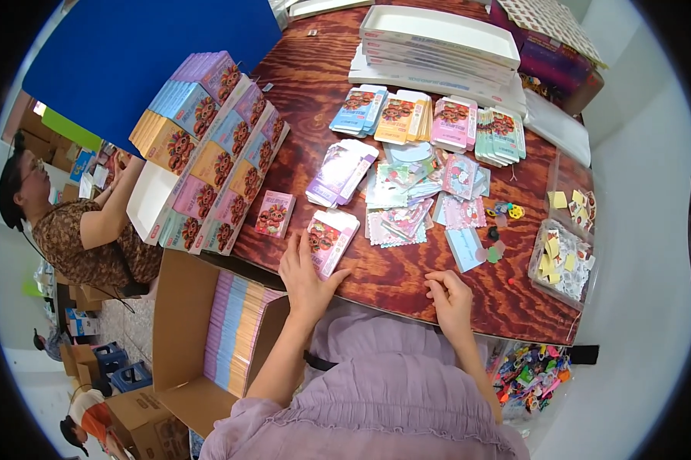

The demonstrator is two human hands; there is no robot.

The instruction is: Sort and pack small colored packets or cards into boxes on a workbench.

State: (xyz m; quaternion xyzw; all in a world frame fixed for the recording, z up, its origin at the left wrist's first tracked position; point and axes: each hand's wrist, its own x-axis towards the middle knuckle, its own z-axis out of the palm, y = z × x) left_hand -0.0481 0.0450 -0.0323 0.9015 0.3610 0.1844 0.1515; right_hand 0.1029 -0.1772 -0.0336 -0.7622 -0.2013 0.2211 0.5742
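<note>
My left hand [305, 280] is at the near edge of the table with fingers spread. Its fingertips and thumb touch the near-left edges of a pink-and-white printed carton [328, 244] lying flat. Left of this carton a small filled pink box [275, 214] stands by itself. My right hand [451, 300] rests at the table's front edge, fingers curled in, with no object visible in it. Beyond the left hand lies a stack of flat lilac cartons [341, 172]. Between the hands and the back are loose sticker sheets and cards [407, 188].
Flat carton stacks [403, 115] and white trays [437, 34] sit farther back. Filled display trays [215, 165] rise on the left, above an open cardboard box [178, 337]. Small charms [498, 230] and a clear plastic container [564, 261] lie right. Another person [92, 222] works at left.
</note>
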